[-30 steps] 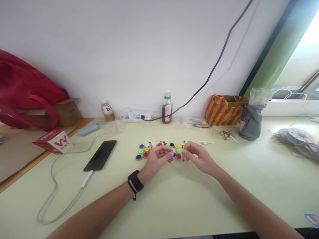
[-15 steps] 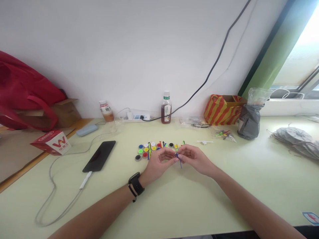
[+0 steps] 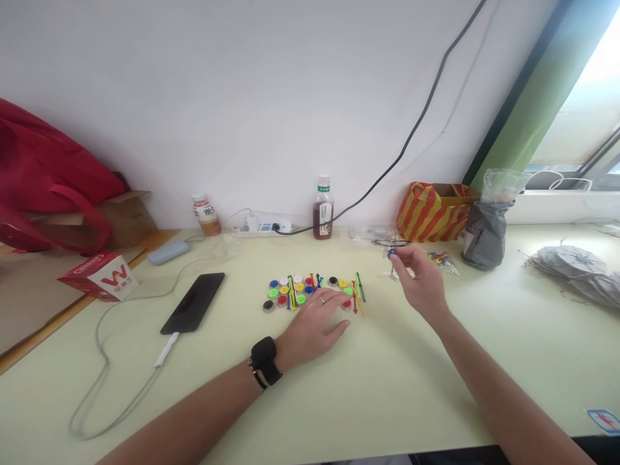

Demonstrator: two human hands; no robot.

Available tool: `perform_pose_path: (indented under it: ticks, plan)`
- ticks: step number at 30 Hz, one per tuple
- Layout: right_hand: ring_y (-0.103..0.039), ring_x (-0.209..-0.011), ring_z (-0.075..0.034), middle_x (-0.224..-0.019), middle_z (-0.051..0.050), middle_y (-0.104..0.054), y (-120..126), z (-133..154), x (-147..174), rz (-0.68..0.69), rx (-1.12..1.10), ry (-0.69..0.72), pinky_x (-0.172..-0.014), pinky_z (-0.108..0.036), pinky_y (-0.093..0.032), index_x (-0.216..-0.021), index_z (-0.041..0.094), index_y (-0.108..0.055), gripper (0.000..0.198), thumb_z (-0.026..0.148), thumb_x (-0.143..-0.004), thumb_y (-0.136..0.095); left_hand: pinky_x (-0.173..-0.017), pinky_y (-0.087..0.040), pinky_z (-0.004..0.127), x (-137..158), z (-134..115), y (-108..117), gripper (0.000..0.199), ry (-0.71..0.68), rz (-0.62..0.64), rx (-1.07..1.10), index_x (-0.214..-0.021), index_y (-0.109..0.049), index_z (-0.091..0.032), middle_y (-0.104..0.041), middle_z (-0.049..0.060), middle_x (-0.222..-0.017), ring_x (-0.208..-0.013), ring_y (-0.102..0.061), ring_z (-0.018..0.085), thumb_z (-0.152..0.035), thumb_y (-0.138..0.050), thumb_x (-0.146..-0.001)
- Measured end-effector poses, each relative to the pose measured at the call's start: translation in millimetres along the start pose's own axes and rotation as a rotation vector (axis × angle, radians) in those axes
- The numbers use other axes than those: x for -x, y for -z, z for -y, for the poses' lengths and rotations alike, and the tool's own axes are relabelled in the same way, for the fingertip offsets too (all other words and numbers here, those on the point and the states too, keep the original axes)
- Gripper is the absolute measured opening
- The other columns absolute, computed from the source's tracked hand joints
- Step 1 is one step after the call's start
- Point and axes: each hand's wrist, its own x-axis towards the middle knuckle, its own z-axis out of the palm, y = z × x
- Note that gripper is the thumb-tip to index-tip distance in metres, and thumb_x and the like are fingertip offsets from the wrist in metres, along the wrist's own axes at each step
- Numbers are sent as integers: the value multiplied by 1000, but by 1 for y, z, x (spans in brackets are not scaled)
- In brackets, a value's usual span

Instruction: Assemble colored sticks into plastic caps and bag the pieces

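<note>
Right of centre, a small blue piece (image 3: 392, 254) was pinched by the right hand (image 3: 422, 279) between thumb and fingertips. At mid-frame, the left hand (image 3: 310, 328) was held loosely open beside coloured discs (image 3: 282, 301) on the worktop (image 3: 378, 400); whether any were touched could not be told.

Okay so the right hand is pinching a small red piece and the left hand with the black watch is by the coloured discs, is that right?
Not quite: the small piece pinched in the right hand is blue, not red, as the head view shows. The left hand with the black watch is by the coloured discs.
</note>
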Motion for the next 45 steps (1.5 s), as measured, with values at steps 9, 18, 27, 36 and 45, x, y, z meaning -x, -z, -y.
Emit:
perform_pose_path:
  ticks: [9, 18, 27, 36, 45]
  plan:
    - [-58, -68, -18, -76, -3, -66, 18, -36, -5, 521, 508, -36, -63, -28, -40, -79, 22, -58, 15, 18, -93, -52, -112, -46, 52, 0, 4, 3, 32, -108, 148, -161, -130, -66, -26, -69, 2, -136, -130, -52, 30, -24, -60, -99]
    - [-55, -66, -17, -74, -3, -65, 9, -55, 0, 659, 604, -117, -60, -27, -33, -76, 21, -56, 17, 11, -90, -53, -110, -46, 58, 1, 11, 0, 25, -32, 93, -245, -121, -70, -24, -69, 5, -137, -132, -52, 35, -28, -60, -98]
    - [-62, -73, -18, -85, -3, -71, -12, -13, 15, 631, 489, 45, -65, -30, -37, -83, 23, -63, 13, 29, -94, -59, -116, -39, 66, 5, 14, -2, 35, 19, 46, -275, -130, -65, -22, -57, 12, -150, -147, -38, 41, -33, -63, -96]
    - [-58, -66, -18, -70, -3, -68, -30, 8, 36, 753, 570, -79, -59, -29, -30, -67, 22, -55, 20, 20, -86, -60, -114, -45, 55, 0, 3, 5, 25, -91, 164, -177, -121, -69, -25, -70, 8, -130, -137, -50, 33, -25, -58, -99]
    - [-58, -61, -16, -68, 0, -69, -25, 4, 29, 688, 332, -125, -59, -27, -38, -72, 22, -56, 13, 22, -85, -58, -112, -47, 51, -1, -2, 9, 27, -111, 218, -98, -122, -70, -24, -72, 8, -127, -133, -52, 32, -28, -62, -97]
